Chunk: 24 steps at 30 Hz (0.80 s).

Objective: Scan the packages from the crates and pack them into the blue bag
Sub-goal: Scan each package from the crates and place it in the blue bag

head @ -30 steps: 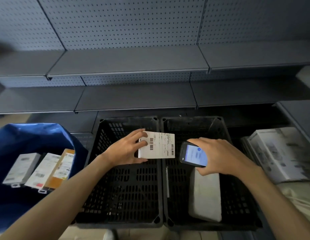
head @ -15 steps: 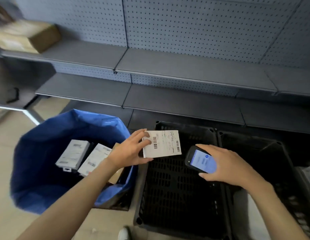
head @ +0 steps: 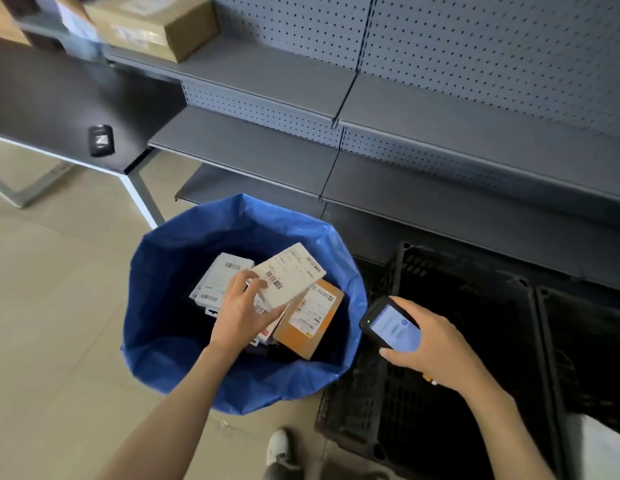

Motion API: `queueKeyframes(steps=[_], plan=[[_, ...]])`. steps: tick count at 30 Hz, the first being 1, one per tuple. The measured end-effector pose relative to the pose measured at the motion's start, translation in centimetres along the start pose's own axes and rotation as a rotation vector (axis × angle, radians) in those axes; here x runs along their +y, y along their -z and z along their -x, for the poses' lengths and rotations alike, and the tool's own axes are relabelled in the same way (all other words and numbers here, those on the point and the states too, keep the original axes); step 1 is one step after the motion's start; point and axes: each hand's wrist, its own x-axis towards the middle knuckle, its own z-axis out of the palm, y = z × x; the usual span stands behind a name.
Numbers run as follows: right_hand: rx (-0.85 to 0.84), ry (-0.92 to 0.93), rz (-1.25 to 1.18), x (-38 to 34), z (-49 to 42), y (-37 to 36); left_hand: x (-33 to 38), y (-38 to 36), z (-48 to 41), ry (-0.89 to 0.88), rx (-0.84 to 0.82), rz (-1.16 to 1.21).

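Lower centre, the blue bag (head: 184, 355) looks like crinkled, faintly glossy plastic; the cardboard box (head: 152, 24) (upper left) is matt; the crate (head: 381, 403) is matt plastic lattice.

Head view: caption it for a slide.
Left hand holds a white labelled package over the blue bag; right hand grips the handheld scanner.

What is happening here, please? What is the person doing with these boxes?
A person is packing packages into a bag. The left hand holds a white labelled package over the open blue bag, where several packages already lie, one of them an orange package. The right hand holds a scanner with a lit screen above a black crate.
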Motion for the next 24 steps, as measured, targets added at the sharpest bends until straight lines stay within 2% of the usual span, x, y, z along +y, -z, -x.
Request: queueKeyframes(steps=[6,12,18,20,24], plan=[[-0.033,-0.06,-0.095,-1.1,0.1,-2.5,-3.4,-3.3,2.5,0.311,-0.029,0.029],[-0.015,-0.134,-0.105,0.6,1.9,-2.9,-3.9,-5.7,4.1,0.364,-0.033,-0.004],[0.042,-0.177,-0.128,2.2,3.5,-3.5,-4.4,-6.6,5.4,0.49,-0.296,-0.077],[0.058,-0.188,-0.12,2.3,3.8,-3.7,-4.3,-6.3,5.4,0.48,-0.355,-0.141],[0.094,-0.227,-0.112,2.6,4.5,-3.6,-3.0,-5.4,4.6,0.317,-0.388,-0.207]])
